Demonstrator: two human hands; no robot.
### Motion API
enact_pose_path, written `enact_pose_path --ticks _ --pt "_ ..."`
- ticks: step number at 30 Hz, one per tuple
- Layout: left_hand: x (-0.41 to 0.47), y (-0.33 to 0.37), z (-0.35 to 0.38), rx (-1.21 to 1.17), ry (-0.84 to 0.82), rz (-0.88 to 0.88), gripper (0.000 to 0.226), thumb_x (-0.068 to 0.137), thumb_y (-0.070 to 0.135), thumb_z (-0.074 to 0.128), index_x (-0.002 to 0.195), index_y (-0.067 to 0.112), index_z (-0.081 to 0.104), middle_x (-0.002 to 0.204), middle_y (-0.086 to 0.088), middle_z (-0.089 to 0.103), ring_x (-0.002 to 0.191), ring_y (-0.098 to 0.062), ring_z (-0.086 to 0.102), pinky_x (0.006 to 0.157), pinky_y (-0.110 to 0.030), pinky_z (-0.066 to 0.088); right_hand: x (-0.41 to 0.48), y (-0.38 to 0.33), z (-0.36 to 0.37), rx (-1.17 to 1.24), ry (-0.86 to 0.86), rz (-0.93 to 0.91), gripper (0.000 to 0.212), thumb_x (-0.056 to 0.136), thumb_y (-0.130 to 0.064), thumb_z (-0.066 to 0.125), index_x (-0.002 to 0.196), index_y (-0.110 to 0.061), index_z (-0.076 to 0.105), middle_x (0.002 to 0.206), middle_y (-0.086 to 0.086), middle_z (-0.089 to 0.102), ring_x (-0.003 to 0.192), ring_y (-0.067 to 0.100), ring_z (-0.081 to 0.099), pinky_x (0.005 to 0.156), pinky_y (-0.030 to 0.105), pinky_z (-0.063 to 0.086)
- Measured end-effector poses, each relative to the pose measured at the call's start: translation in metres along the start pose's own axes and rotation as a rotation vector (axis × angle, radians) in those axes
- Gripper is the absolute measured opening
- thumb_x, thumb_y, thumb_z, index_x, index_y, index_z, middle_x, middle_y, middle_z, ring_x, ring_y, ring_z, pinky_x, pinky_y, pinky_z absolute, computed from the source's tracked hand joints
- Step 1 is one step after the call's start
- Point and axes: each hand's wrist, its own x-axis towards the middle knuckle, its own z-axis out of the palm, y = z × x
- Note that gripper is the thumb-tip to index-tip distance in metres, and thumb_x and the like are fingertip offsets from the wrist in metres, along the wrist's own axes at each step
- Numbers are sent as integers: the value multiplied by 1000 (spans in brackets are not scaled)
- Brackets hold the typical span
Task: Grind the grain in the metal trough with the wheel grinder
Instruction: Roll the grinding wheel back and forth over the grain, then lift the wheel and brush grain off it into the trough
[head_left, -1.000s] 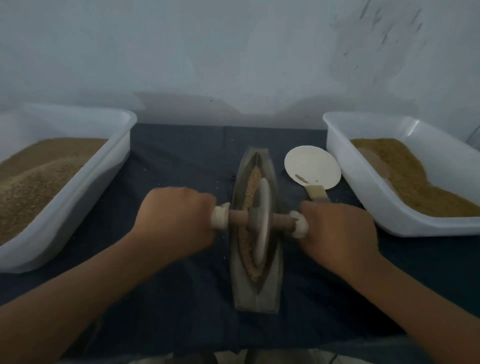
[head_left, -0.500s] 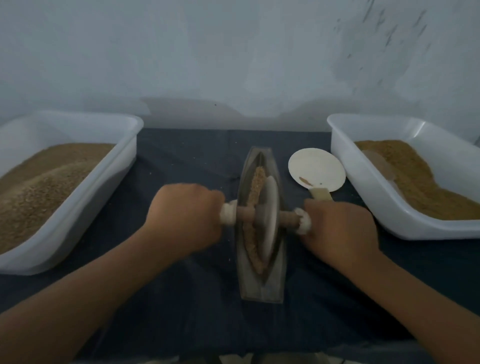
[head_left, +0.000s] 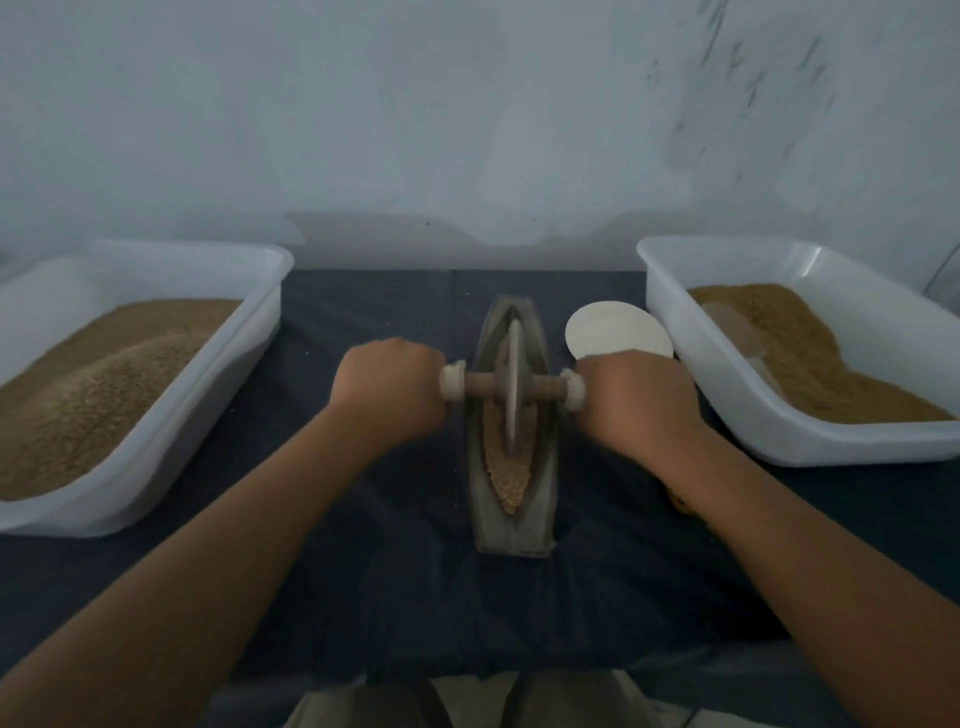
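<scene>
Here, the left hand (head_left: 389, 387) and right hand (head_left: 636, 400) are each gripping an end of the wooden-axled grey disc wheel grinder (head_left: 513, 384), which is standing upright in the narrow boat-shaped metal trough (head_left: 511, 538) over tan crushed grain (head_left: 506, 483) on the dark cloth (head_left: 415, 597).

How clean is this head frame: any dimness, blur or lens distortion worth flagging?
Head view: dim, bluish, flat light with no glare. Head view: the left hand, right hand and wheel grinder look slightly smeared, while the grain in the metal trough reads clearly enough. Head view: wide-angle distortion splays the left tub and right tub outward near the edges.
</scene>
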Motion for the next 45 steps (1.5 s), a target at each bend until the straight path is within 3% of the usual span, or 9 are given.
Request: enact_pose_path --ticks 3,8,12,15,20,23,33,40,45 --pt "-33 -4 1 -36 -18 -5 36 82 53 58 60 27 47 56 11 47 48 -9 43 48 -25 27 -25 -8 -33 -33 -39 -137 23 85 -44 68 82 -35 48 76 -10 58 68 14 59 53 31 42" --pt "-51 2 2 -126 -48 -121 35 91 58 53 67 31 53 61 13 53 52 -5 48 48 -26 29 -30 -7 -85 316 -190 -154 55 90 -45 71 140 -42 49 131 -21 52 120 2 49 98 26 43" --pt "-55 2 12 -179 -4 -187 35 89 60 50 67 32 56 60 12 56 52 -7 52 51 -25 38 -59 5 -96 536 407 20 12 107 -36 55 109 -34 67 106 -20 64 106 -1 60 87 10 42" --pt "-57 2 19 -236 69 -226 45 91 65 42 63 33 55 56 12 55 50 -7 53 50 -24 41 -94 8 -68 826 590 284 37 107 -34 37 77 -32 58 77 -2 60 75 13 60 68 26 47" --pt "-62 0 26 -350 74 -288 49 94 67 40 64 33 59 59 14 58 54 -7 55 52 -25 42 -102 18 -15 255 83 271 16 105 -55 49 109 -40 53 87 -12 58 72 5 59 63 34 52" --pt "-63 -2 24 -392 80 -333 55 95 71 35 64 33 61 59 15 58 53 -5 53 52 -24 38 -90 23 -7 68 -122 142 55 102 -50 57 150 -46 31 110 -8 62 85 12 65 67 37 57" --pt "-62 -3 23 -475 22 -409 34 84 61 51 65 35 61 60 14 60 55 -6 53 52 -25 37 -68 38 -12 -68 -207 105 55 101 -47 52 152 -43 30 103 -5 71 79 15 65 66 38 58" --pt "-64 1 14 -621 42 -446 14 82 56 58 74 46 64 61 13 63 60 -12 60 58 -30 46 -65 49 -11 142 -267 190 43 100 -40 58 137 -55 42 75 -6 65 61 6 62 60 33 55" --pt "-63 1 14 -770 20 -490 7 82 47 69 76 44 65 63 19 66 57 -10 63 55 -29 47 -48 42 -31 949 -89 341 35 108 -30 45 110 -52 72 95 -15 79 87 7 75 69 37 59"
